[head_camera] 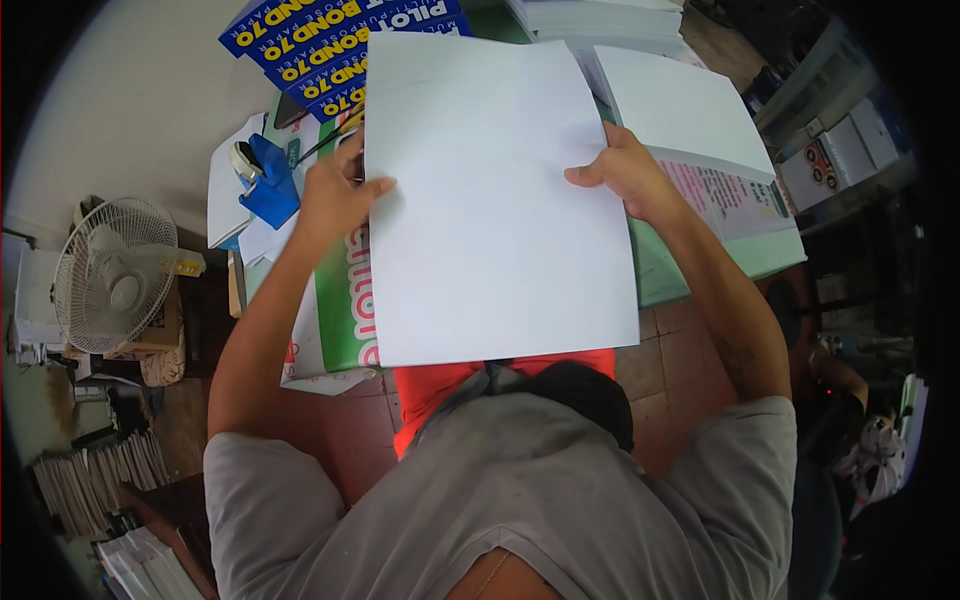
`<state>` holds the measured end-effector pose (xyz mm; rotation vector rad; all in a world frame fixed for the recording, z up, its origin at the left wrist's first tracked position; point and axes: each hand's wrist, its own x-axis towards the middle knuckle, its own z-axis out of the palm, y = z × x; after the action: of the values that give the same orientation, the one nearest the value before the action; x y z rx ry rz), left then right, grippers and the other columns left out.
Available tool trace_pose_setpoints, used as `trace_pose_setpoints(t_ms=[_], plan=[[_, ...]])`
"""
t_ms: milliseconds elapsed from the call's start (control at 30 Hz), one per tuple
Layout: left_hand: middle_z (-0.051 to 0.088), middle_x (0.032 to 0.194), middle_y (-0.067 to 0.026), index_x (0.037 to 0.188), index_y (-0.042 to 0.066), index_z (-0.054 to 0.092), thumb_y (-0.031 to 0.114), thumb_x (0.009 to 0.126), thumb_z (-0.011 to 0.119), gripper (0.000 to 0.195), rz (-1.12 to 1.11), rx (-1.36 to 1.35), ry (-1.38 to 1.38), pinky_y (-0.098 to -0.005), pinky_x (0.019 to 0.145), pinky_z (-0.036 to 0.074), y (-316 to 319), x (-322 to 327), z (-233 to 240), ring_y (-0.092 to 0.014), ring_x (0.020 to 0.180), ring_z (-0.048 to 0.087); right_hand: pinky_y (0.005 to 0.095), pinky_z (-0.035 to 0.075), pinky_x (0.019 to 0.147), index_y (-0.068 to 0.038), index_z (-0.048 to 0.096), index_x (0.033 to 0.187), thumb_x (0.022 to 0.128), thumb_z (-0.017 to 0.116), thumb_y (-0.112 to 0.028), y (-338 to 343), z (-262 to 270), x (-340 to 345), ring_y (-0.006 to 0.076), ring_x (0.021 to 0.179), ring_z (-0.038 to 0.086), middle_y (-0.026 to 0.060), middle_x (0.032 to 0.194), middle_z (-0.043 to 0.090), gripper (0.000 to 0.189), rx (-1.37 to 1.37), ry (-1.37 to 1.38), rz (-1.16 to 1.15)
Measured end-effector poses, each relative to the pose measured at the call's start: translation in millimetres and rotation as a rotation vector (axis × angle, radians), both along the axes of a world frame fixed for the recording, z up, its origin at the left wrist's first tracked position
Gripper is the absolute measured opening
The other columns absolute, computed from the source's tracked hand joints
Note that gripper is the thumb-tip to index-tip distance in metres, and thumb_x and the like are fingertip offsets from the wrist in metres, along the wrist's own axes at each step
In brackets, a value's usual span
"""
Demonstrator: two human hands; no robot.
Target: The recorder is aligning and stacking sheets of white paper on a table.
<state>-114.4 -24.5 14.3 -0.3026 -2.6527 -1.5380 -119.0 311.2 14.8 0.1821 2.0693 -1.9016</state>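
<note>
A broad white stack of paper sheets (495, 210) is held up in front of me, above my lap and the table's near edge. My left hand (346, 184) grips its left edge, thumb on the face and fingers behind. On the opposite edge my right hand (622, 172) has hold of it, with the thumb pressed on the front and the other fingers mostly hidden. The stack's upper edge bends slightly. Just left of my left hand stands a blue tape dispenser (270, 180). Right of my right hand lies another white paper pile (682, 109).
Blue paper-ream packs (300, 52) are stacked at the back left. Thick paper piles (607, 22) stand at the back right. A printed sheet with green and pink lettering (345, 300) covers part of the green table (660, 270). A white fan (116, 274) is at the left.
</note>
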Motion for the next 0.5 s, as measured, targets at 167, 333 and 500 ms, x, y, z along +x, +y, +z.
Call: trace_pose_setpoints(t_ms=[167,333,500], plan=[[0.070,0.082,-0.0062,0.133,-0.004,0.053,0.003,0.076,0.075,0.062,0.149,0.098,-0.333,-0.0253,0.056,0.048,0,-22,8,-0.013,0.062,0.063,0.0377,0.048,0.094,0.007,0.045,0.133,0.075,0.065,0.008,-10,-1,10,0.0308,0.108,0.061,0.0219,0.120,0.061,0.062,0.157,0.226,0.001],[0.071,0.086,-0.0182,0.117,-0.013,0.060,0.007,0.078,0.074,0.046,0.179,-0.452,0.124,-0.0297,0.057,0.052,11,10,27,-0.018,0.065,0.067,0.0388,0.048,0.092,0.006,0.046,0.133,0.075,0.066,0.009,-9,0,7,0.0308,0.108,0.061,0.0214,0.118,0.062,0.061,0.100,0.181,-0.018],[0.071,0.092,-0.0144,0.123,-0.013,0.055,0.010,0.084,0.068,0.047,0.229,0.215,-0.144,-0.0320,0.068,0.054,16,22,31,-0.019,0.071,0.067,0.0412,0.047,0.092,0.007,0.048,0.130,0.076,0.065,0.009,-4,-8,-7,0.0315,0.107,0.061,0.0217,0.118,0.061,0.057,0.147,0.117,0.029]])
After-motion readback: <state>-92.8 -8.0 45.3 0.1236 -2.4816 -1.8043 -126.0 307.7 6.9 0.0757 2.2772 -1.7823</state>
